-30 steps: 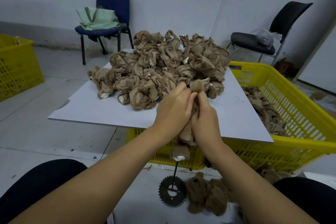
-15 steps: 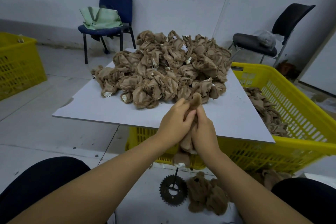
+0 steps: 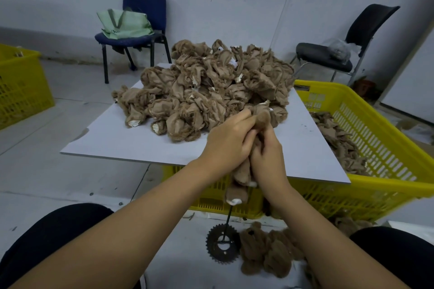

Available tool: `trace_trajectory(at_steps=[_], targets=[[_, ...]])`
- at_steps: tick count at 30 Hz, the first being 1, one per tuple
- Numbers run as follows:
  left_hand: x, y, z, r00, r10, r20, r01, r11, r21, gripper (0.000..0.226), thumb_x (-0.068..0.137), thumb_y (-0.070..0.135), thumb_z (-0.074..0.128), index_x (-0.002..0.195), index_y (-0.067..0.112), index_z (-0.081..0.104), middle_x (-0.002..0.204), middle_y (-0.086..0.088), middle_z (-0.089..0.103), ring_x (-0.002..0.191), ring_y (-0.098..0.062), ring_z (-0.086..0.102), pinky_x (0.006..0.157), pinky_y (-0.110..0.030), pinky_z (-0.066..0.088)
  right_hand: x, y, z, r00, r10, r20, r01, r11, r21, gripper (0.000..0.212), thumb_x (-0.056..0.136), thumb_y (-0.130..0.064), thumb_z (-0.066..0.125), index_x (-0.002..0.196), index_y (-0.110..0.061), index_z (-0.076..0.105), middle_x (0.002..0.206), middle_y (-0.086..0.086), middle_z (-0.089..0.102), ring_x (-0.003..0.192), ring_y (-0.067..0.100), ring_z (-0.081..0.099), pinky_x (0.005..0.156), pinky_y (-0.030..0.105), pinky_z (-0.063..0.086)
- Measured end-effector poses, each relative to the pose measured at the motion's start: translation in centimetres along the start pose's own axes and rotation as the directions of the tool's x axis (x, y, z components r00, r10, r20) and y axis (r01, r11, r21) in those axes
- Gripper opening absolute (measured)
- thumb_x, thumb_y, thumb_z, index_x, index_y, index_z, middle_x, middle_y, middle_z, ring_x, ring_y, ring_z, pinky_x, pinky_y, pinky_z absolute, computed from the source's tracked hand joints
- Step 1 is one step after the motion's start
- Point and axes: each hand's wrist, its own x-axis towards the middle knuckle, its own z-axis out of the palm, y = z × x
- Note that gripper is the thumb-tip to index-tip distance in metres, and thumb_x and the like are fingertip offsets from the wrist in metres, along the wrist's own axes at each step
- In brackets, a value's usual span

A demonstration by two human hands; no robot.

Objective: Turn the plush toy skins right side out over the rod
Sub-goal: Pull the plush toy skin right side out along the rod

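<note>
fuzzy brown plush skin [image 3: 242, 172]; thin dark metal rod [image 3: 228, 222]; matt white board [image 3: 131, 138]; yellow plastic slotted crate [image 3: 380, 124].

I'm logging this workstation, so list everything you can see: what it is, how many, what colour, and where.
skin: one, brown, held over the rod between both hands
rod: one, dark, upright on the gear
gear: one, dark, on the floor between the knees
pile: many skins, tan, on the board
board: one, white, lying across the near basket
baskets: two, yellow, one under the board, one far left
finished toys: a few, brown, right of the gear
chairs: two, blue and black, by the wall
bag: one, green, on the blue chair
left hand: grips the skin
right hand: grips the skin
</note>
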Motion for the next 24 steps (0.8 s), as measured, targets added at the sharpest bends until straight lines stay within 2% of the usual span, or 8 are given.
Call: trace_trajectory(at_steps=[4, 6, 9, 11, 15, 17, 21, 24], targets=[[0.1, -0.6, 0.3, 1.0, -0.004, 0.03, 0.006, 0.998, -0.058, 0.013, 0.098, 0.006, 0.05, 0.102, 0.002, 0.062, 0.089, 0.003, 0.042, 0.074, -0.014, 0.042, 0.058, -0.049, 0.047, -0.1, 0.4, 0.2, 1.0, 0.01, 0.016, -0.01, 1.0, 0.019, 0.043, 0.103, -0.014, 0.045, 0.144, -0.027, 0.043, 0.098, -0.025, 0.065, 0.088, -0.002, 0.064, 0.07, 0.016, 0.053], [0.1, -1.0, 0.5, 0.997, -0.062, 0.039, 0.067, 0.987, -0.144, 0.013, 0.097, 0.008, 0.051, 0.103, 0.007, 0.062, 0.086, 0.008, 0.044, 0.077, -0.014, 0.047, 0.064, -0.048, 0.048, -0.2, 0.2, 0.2, 0.999, -0.001, 0.034, 0.0, 1.0, 0.028, 0.044, 0.103, -0.015, 0.045, 0.144, -0.029, 0.043, 0.101, -0.032, 0.063, 0.091, -0.004, 0.064, 0.072, 0.013, 0.052], [0.0, -1.2, 0.4, 0.989, -0.136, 0.064, 0.15, 0.937, -0.316, 0.03, 0.094, 0.008, 0.053, 0.121, 0.018, 0.063, 0.108, 0.015, 0.058, 0.105, -0.01, 0.057, 0.091, -0.039, 0.052, -0.3, -0.5, 0.0, 0.999, -0.005, 0.05, 0.003, 1.0, 0.03, 0.05, 0.101, -0.012, 0.047, 0.144, -0.037, 0.041, 0.106, -0.042, 0.059, 0.102, -0.007, 0.062, 0.08, 0.011, 0.051], [-0.1, -1.1, 0.3, 0.988, -0.135, 0.069, 0.151, 0.919, -0.364, 0.036, 0.094, 0.008, 0.054, 0.126, 0.024, 0.059, 0.122, 0.014, 0.06, 0.119, -0.009, 0.056, 0.1, -0.036, 0.049, -0.2, -0.8, -0.2, 0.999, -0.009, 0.033, 0.008, 1.0, 0.018, 0.054, 0.1, -0.007, 0.047, 0.14, -0.044, 0.043, 0.11, -0.042, 0.058, 0.106, -0.006, 0.061, 0.085, 0.016, 0.053], [0.1, -0.9, 0.0, 0.987, -0.15, 0.059, 0.161, 0.898, -0.41, 0.017, 0.096, 0.013, 0.058, 0.111, 0.022, 0.057, 0.102, 0.008, 0.062, 0.097, -0.016, 0.062, 0.084, -0.048, 0.053, -0.1, -0.8, -0.4, 1.0, -0.004, 0.021, 0.003, 0.999, 0.044, 0.048, 0.099, -0.004, 0.047, 0.134, -0.037, 0.05, 0.11, -0.022, 0.065, 0.102, 0.0, 0.064, 0.086, 0.031, 0.058], [0.3, -0.7, 0.0, 0.985, -0.169, 0.044, 0.172, 0.89, -0.422, 0.013, 0.096, 0.013, 0.061, 0.108, 0.017, 0.06, 0.098, 0.002, 0.064, 0.091, -0.021, 0.063, 0.082, -0.049, 0.052, -0.1, -0.9, -0.4, 1.0, -0.001, 0.015, 0.0, 0.998, 0.062, 0.048, 0.099, -0.002, 0.046, 0.134, -0.034, 0.051, 0.112, -0.017, 0.067, 0.104, 0.002, 0.064, 0.088, 0.036, 0.058], [0.4, -0.5, 0.1, 0.976, -0.215, 0.01, 0.198, 0.879, -0.434, 0.005, 0.092, 0.008, 0.065, 0.095, 0.01, 0.062, 0.089, -0.004, 0.063, 0.084, -0.021, 0.062, 0.079, -0.047, 0.051, -0.2, -0.9, -0.2, 1.0, 0.015, 0.006, -0.015, 0.997, 0.076, 0.051, 0.098, 0.0, 0.045, 0.135, -0.034, 0.05, 0.114, -0.019, 0.066, 0.106, 0.001, 0.063, 0.09, 0.032, 0.057], [0.3, -0.4, 0.3, 0.969, -0.249, -0.003, 0.223, 0.874, -0.432, 0.013, 0.091, 0.007, 0.067, 0.084, 0.009, 0.056, 0.08, -0.011, 0.058, 0.075, -0.031, 0.057, 0.072, -0.052, 0.049, -0.5, -1.1, -0.1, 0.999, 0.042, 0.022, -0.044, 0.997, 0.067, 0.062, 0.097, 0.001, 0.045, 0.125, -0.054, 0.048, 0.109, -0.03, 0.064, 0.104, -0.002, 0.063, 0.083, 0.022, 0.054]])
